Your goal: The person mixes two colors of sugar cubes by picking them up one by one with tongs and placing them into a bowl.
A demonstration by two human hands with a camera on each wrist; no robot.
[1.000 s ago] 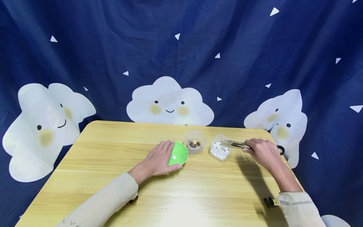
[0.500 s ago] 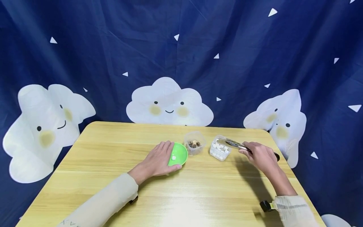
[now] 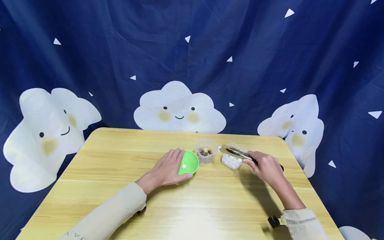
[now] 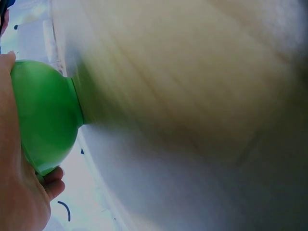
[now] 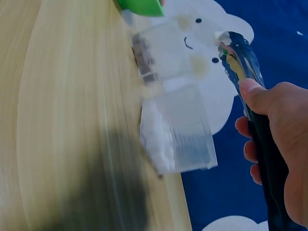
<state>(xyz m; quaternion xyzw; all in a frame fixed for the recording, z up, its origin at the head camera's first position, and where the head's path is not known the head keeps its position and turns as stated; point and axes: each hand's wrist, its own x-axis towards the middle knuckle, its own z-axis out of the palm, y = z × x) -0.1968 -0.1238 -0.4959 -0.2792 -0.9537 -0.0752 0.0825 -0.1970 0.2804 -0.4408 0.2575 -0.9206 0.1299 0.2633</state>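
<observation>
My left hand [image 3: 166, 168] grips the side of a small green bowl [image 3: 193, 161], thumb near the front of the rim and fingers at the far side. One small white cube [image 3: 184, 166] lies in the bowl. From the left wrist view the bowl [image 4: 48, 110] shows its outer wall and foot close to the tabletop. My right hand [image 3: 265, 168] holds metal tongs with dark handles [image 3: 235, 152] above a clear tub of white cubes [image 3: 231, 162]. A small white piece [image 5: 221, 36] shows at the tongs' tips [image 5: 236, 48] in the right wrist view.
Between the bowl and the white-cube tub stands another clear tub [image 3: 206, 144] with brown and tan pieces [image 3: 205, 152]. All stand toward the back of a wooden table [image 3: 120, 146]. A dark blue curtain [image 3: 192, 60] with cloud prints hangs behind it.
The tongs have lifted out of the white-cube tub and swung left with the right hand, a white piece at their tips. The left hand and bowl stay put.
</observation>
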